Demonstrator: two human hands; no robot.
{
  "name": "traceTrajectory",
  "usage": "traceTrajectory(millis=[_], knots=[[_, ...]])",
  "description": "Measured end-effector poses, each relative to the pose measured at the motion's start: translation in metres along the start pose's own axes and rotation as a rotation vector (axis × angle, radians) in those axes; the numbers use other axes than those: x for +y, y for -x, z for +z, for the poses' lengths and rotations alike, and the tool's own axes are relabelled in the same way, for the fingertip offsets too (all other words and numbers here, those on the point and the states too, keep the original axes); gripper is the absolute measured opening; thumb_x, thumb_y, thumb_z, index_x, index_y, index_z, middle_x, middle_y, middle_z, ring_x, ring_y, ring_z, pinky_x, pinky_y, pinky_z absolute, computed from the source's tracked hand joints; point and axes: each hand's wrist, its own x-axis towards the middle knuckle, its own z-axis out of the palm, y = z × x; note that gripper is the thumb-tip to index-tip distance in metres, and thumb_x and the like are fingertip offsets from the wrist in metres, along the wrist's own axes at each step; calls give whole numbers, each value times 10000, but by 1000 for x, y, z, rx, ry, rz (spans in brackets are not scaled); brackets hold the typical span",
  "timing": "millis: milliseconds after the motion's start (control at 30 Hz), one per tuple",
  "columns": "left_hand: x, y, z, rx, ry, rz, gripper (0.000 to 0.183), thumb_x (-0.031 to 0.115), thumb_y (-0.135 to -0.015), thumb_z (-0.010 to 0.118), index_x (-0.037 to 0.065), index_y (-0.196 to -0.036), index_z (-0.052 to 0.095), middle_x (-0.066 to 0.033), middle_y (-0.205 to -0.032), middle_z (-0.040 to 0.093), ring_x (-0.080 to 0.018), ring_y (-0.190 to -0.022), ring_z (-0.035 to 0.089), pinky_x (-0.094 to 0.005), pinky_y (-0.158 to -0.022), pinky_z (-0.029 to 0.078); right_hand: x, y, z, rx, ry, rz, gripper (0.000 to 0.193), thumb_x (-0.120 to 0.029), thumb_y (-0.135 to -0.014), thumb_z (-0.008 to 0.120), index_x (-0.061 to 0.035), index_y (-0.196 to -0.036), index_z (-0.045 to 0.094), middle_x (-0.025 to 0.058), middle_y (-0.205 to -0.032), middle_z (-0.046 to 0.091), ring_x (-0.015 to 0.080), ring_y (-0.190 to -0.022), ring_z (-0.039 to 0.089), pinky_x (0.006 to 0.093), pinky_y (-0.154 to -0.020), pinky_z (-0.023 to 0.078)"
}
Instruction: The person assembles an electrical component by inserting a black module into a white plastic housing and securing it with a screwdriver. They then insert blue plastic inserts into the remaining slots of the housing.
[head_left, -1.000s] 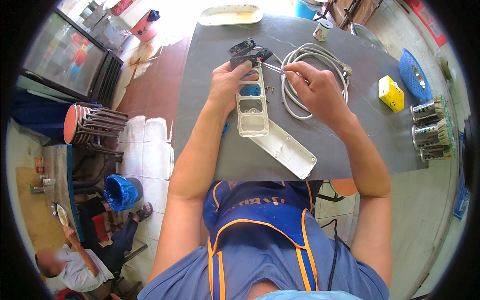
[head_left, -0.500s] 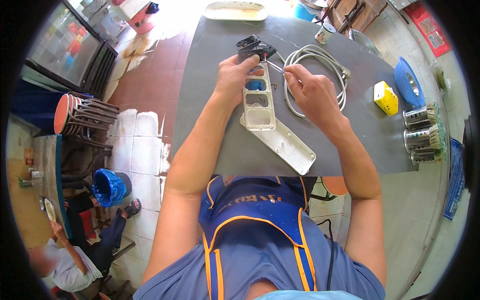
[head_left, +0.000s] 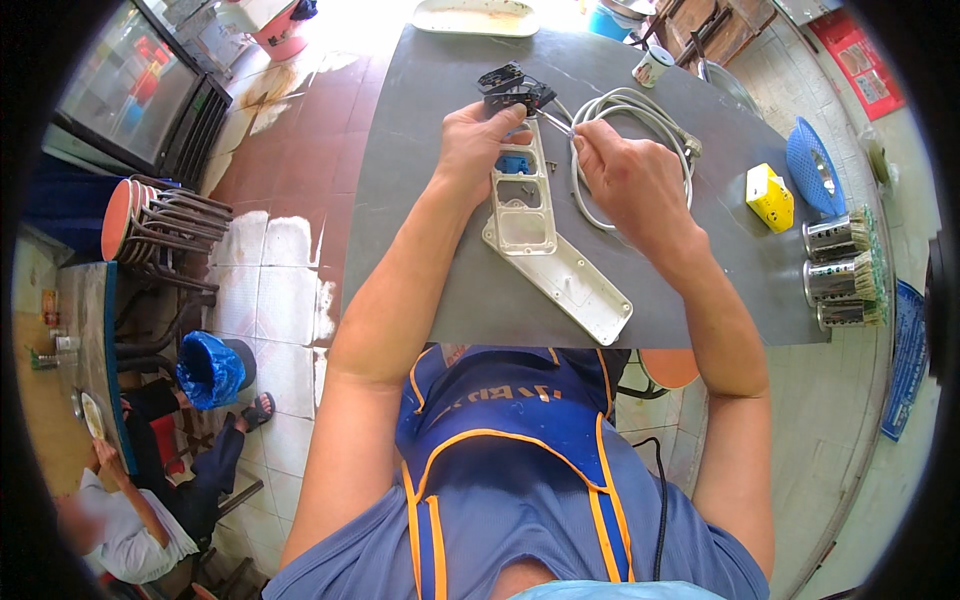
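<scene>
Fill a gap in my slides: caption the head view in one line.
Left hand holds black parts; right hand points a slim tool at them beside a coiled cable.

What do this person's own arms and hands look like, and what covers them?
The left hand and right hand are bare: no gloves or watch show. Both forearms are uncovered too. Short, greyish-blue sleeves cover the upper arms near the shoulders, worn with a blue apron edged in orange.

The right hand [head_left: 628,172] hides part of the thin tool [head_left: 556,123].
</scene>
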Motion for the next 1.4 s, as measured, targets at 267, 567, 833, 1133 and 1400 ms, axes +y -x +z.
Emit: traceTrajectory(millis=[267, 567, 833, 1133, 1400], knots=[[0, -2, -1, -19, -17, 15, 138, 118, -908, 747, 20, -999, 714, -70, -921, 711, -175, -776, 694, -317, -603, 588, -3, -3, -3, 64, -30, -47, 198, -252, -988, 587, -78, -916, 647, 168, -601, 632, 336, -574, 671, 439, -512, 510], [0, -2, -1, -14, -23, 24, 138, 113, -908, 748, 11, -993, 707, -80, -920, 715, -176, -780, 704, -327, -605, 606, -4, -2, -4, 30, -17, -12, 188, -256, -996, 600, -86, -1002, 680, 173, -686, 663, 338, -619, 676, 438, -560, 517], [-1, -3, -2, -15, -15, 28, 135, 111, -906, 751, 14, -990, 711, -75, -910, 712, -173, -778, 701, -328, -602, 602, -5, -3, -3, 20, 0, -15, 186, -256, -994, 603, -89, -997, 684, 179, -685, 661, 341, -621, 677, 443, -560, 520], [-6, -6, -5, -41, -28, 71, 139, 111, -904, 754, 17, -999, 715, -77, -923, 720, -171, -784, 700, -335, -599, 603, -4, -2, -3, -5, 1, 16, 210, -263, -1000, 595, -74, -961, 679, 189, -688, 653, 363, -631, 668, 453, -569, 513], [-1, -3, 1, -5, -63, 61, 144, 94, -912, 738, 0, -1019, 713, -98, -948, 724, -172, -794, 700, -328, -610, 599, 1, -5, -3, -67, -110, 111, 278, -279, -1008, 527, -54, -904, 653, 195, -721, 675, 381, -695, 685, 485, -631, 529]])
